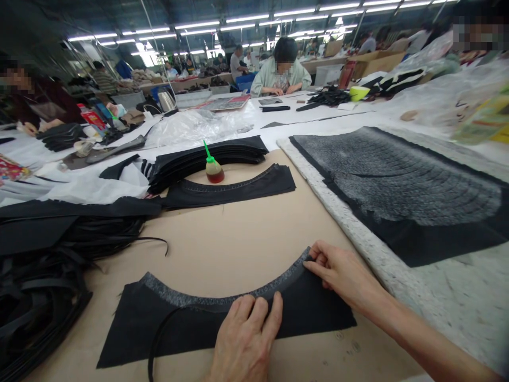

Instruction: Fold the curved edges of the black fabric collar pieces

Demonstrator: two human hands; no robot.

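A black fabric piece (314, 313) with a concave curved edge lies flat on brown board in front of me. A speckled grey band (167, 293) follows that curve. Along the band runs a narrow black strip (156, 339), its loose tail trailing down to the near edge. My left hand (247, 337) rests on the middle of the fabric, fingers extended and pressing the strip near the curve. At the right tip of the curve, my right hand (328, 268) is closed in a pinch on the strip's end; its fingertips partly hide the corner.
Farther back, a glue bottle (215, 171) with a green nozzle stands beside stacked black pieces (207, 154). A heap of black strips (35, 297) lies left. At right, a pale slab (449, 286) carries a grey-coated black sheet (397, 180). A co-worker (281, 69) sits opposite.
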